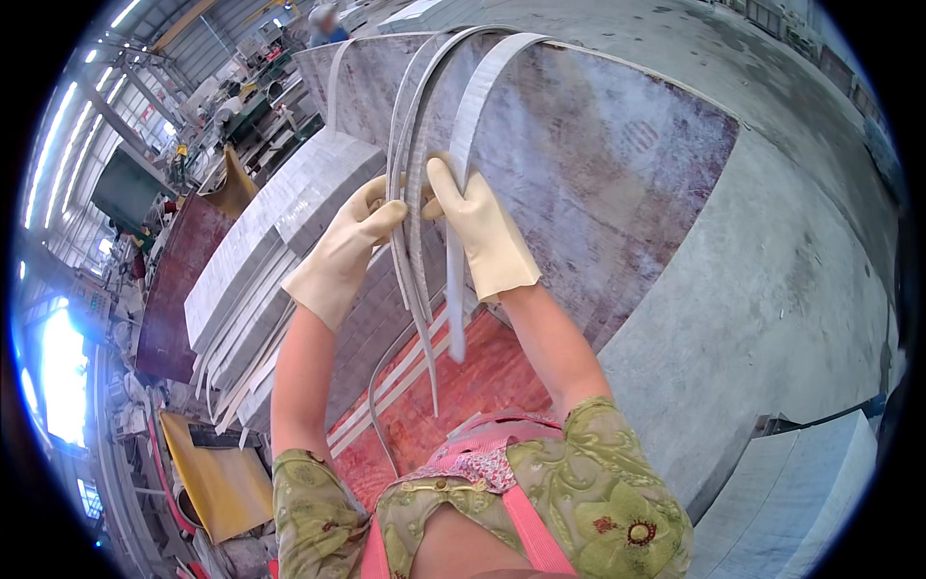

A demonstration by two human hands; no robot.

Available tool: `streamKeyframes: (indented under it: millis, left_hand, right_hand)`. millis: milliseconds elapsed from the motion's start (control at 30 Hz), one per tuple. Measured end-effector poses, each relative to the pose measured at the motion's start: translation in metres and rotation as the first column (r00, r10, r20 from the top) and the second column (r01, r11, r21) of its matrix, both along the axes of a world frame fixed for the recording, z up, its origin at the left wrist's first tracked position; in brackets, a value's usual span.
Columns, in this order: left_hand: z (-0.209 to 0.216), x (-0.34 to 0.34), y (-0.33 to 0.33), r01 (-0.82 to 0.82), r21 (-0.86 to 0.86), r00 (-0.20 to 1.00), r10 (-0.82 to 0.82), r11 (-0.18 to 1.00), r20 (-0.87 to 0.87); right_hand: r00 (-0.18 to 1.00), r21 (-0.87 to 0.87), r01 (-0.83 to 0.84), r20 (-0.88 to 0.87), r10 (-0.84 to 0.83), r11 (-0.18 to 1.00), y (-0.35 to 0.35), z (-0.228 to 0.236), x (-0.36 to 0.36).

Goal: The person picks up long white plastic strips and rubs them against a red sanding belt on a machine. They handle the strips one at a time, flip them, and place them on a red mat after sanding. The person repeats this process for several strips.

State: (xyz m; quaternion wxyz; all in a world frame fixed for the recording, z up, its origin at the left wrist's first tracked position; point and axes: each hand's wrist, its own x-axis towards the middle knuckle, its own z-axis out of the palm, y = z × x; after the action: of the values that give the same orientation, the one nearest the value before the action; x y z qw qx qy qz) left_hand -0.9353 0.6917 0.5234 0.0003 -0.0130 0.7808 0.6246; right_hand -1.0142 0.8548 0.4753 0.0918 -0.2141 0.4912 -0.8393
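Observation:
Several long, thin, grey-white strips [419, 217] hang in curves over the upper edge of a large, mottled grey-brown panel [617, 145]. My left hand [345, 246], in a cream rubber glove, is closed on the narrow strips, thumb in front. Close beside it my right hand [485, 227], gloved alike, is closed with its fingertips at the same bundle. A wider pale strip [484, 87] arches over the panel's edge and passes behind my right fingers. The strips' free ends dangle below my hands, over a red surface [482, 372]. My fingers partly hide the strips.
At left lies a stack of pale grey slabs [241, 265], with loose thin strips along its lower side. Another strip [335, 82] drapes over the panel further left. A yellow sheet [217, 482] stands at lower left. Pale boards [796, 492] lie at lower right. A person [326, 27] is far back.

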Motion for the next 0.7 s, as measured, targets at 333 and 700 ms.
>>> streamKeyframes:
  millis: [333,700]
  left_hand:
    - [-0.009,-0.001,-0.002,-0.028,-0.003,1.0,0.028,1.0,-0.005]
    - [-0.009,-0.002,0.001,-0.085,-0.069,0.995,0.081,0.994,-0.058]
  right_hand:
    - [0.994,0.09,-0.047,-0.096,0.055,0.995,-0.013,-0.014,-0.015]
    - [0.949,0.515,0.285,-0.27,-0.163,0.808,-0.009,-0.018,-0.01]
